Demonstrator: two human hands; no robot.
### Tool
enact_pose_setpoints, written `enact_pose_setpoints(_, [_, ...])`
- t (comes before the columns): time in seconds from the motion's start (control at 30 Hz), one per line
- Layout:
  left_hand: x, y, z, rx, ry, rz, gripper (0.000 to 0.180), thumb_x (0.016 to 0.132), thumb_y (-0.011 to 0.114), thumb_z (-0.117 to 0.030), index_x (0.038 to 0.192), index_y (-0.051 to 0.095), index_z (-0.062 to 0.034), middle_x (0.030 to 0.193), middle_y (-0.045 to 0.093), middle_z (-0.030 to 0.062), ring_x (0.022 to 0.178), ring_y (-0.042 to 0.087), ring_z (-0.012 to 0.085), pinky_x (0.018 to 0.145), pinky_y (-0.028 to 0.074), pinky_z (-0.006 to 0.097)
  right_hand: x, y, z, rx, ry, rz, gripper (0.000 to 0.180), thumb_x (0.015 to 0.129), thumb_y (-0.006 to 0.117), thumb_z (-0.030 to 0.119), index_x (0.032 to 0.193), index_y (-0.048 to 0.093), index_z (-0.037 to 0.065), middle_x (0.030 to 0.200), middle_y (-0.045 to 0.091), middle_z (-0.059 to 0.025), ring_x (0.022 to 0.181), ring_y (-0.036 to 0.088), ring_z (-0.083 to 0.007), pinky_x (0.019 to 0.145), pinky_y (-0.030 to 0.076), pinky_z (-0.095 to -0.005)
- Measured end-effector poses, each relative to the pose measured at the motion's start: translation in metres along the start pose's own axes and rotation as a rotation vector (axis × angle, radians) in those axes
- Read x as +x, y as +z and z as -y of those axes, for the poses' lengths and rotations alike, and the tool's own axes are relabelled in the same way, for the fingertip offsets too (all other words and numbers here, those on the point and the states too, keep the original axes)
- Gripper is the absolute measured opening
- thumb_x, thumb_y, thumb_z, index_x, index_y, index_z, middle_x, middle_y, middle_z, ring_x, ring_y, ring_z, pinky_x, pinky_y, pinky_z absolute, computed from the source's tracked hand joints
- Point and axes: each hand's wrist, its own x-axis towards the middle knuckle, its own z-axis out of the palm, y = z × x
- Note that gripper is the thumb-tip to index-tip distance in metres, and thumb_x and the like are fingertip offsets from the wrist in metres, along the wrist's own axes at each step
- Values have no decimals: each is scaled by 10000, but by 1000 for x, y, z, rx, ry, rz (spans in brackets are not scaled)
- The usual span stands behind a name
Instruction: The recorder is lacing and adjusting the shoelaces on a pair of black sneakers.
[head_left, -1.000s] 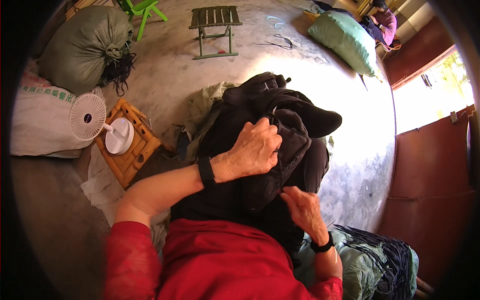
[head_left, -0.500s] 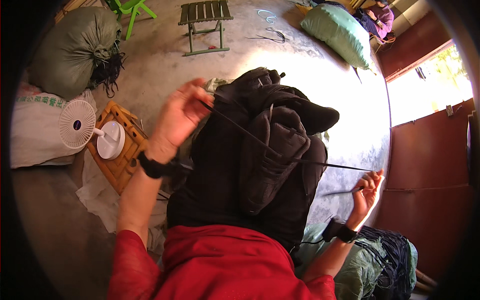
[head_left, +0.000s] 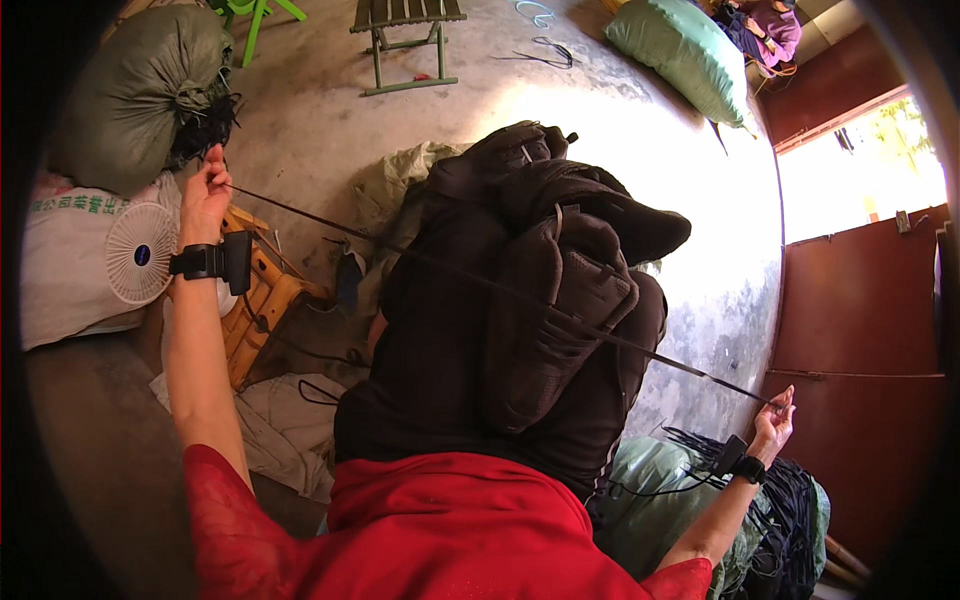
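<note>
A dark shoe (head_left: 545, 325) rests on my lap with its toe toward me. A long, thin black shoelace (head_left: 430, 262) is stretched taut across my thighs and over the shoe; whether it runs through the eyelets I cannot tell. My left hand (head_left: 207, 200) is far out to the left, its fingers pinched on one end of the lace. Out to the right and lower, my right hand (head_left: 772, 425) pinches the other end. Beyond the shoe, more dark shoes or dark cloth pieces (head_left: 600, 195) are piled over my knees; their outlines blend together.
A white fan (head_left: 142, 253) and a bamboo stool (head_left: 262, 305) stand at the left, by stuffed sacks (head_left: 130, 100). A green bag with dark laces (head_left: 650, 480) lies at my right. Ahead are a folding stool (head_left: 410, 45), a pale green sack (head_left: 680, 60) and another person (head_left: 775, 35).
My left hand has swung out left from above my lap, and my right hand has moved outward and down. The lace between them now spans much wider.
</note>
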Motion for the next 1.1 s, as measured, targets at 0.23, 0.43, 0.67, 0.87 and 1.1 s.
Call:
enact_pose_setpoints(0.23, [-127,81,115,733,226,400,380,970,559,-178,1320,483,-51,1014,680,80,512,382,12,443,291,174,-121,48,-154,-894,-167,378,497,962,631,214,1393,456,41,1078,703,-126,558,454,-17,498,368,-142])
enact_pose_setpoints(0.43, [-284,148,205,968,161,907,60,950,593,-102,960,618,-49,822,693,32,752,628,81,682,507,257,-261,133,-243,-1134,-144,893,101,956,582,66,997,636,-8,827,718,-100,626,620,-97,573,501,-228])
enact_pose_setpoints(0.67, [-315,137,213,1218,537,1084,91,838,680,-32,903,618,-13,800,645,127,706,656,297,620,506,353,-281,140,-248,-1403,-123,973,136,931,625,126,917,648,-6,728,672,-54,618,610,-93,551,496,-237])
enact_pose_setpoints(0.87, [-328,130,213,1234,588,1075,79,833,677,-22,899,633,-23,809,651,121,727,666,294,620,515,348,-278,144,-248,-1368,2,983,159,917,636,151,883,634,-4,705,660,-54,605,610,-100,540,486,-258])
enact_pose_setpoints(1.1, [-316,137,211,1132,584,994,156,849,682,-29,1005,673,-21,812,679,114,691,663,217,614,497,317,-296,160,-256,-1872,-1053,1180,149,874,672,143,802,615,26,754,686,-79,604,639,-146,553,498,-321])
